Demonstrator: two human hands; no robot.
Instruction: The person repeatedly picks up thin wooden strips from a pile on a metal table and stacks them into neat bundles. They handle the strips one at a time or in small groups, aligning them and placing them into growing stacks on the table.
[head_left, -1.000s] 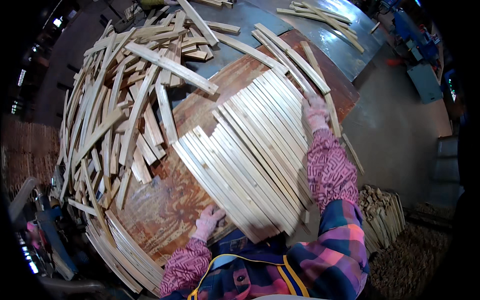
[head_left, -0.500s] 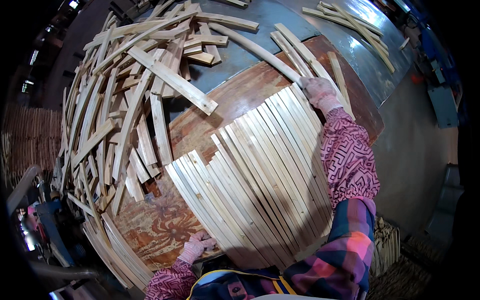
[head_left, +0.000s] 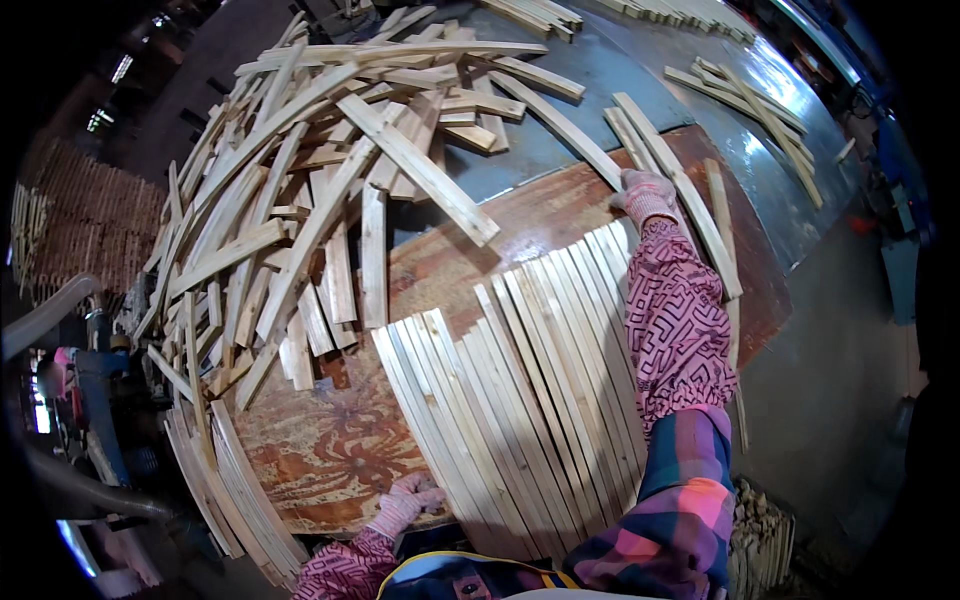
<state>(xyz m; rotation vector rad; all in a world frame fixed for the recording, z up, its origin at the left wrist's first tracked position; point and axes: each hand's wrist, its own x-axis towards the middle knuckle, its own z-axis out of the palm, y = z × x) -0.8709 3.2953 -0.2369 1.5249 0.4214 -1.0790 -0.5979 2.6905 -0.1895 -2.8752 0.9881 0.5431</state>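
Observation:
My right hand (head_left: 648,195), in a pale glove with a pink patterned sleeve, is closed at the near end of a long wooden strip (head_left: 560,127). The strip slants away toward the far left. Below this hand, narrow wooden strips lie side by side in a row (head_left: 520,400) with uneven far ends; my right forearm covers part of its right side. At the row's near left corner rests my left hand (head_left: 408,500), also gloved. Its fingers are loosely bent and somewhat apart, close against the leftmost strip, with nothing visible in them.
A tangled heap of wooden strips (head_left: 300,190) covers the far left. Loose strips (head_left: 680,190) lie right of my right hand, others (head_left: 755,120) on the metal surface (head_left: 740,190) beyond. Stacked wood (head_left: 90,220) stands at left, above a machine (head_left: 105,400). The brown board (head_left: 320,460) is worn.
The whole view has shifted, so things appear lower and farther right. Relative to the table, my right hand has moved left and nearer, with the long strip. My left hand stays beside the row.

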